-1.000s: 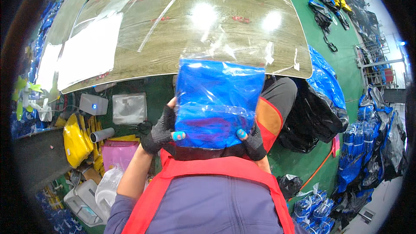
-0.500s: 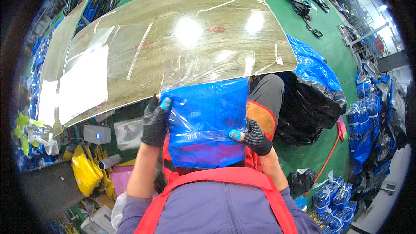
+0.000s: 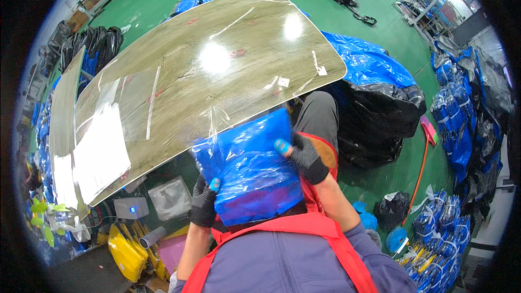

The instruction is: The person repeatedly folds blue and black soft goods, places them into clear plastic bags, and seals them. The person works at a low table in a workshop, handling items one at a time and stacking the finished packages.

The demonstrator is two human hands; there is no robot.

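A folded blue sheet in a clear plastic bag [image 3: 255, 168] lies against my lap, its far edge by the table's near edge. My left hand [image 3: 203, 204], in a dark glove with a blue-wrapped thumb tip, grips the bag's left side near its lower part. On the upper right side my right hand [image 3: 308, 158], gloved the same way, holds the bag with its thumb on top. The fingers of both hands are partly hidden behind the package. Creased film at the bag's far end touches the wood-patterned tabletop [image 3: 179, 38].
Flat clear plastic bags [image 3: 135, 97] lie on the table's left part. A big blue and black sack [image 3: 374, 114] stands at the right, near an orange-handled tool [image 3: 417, 184]. Tied blue bundles [image 3: 439, 228] sit at lower right. Yellow packets [image 3: 127, 249] and a white box [image 3: 131, 208] are at lower left.
The package has tilted, its left side lower. My left hand has slid down the left side and my right hand has moved up the right side. The whole view has turned.
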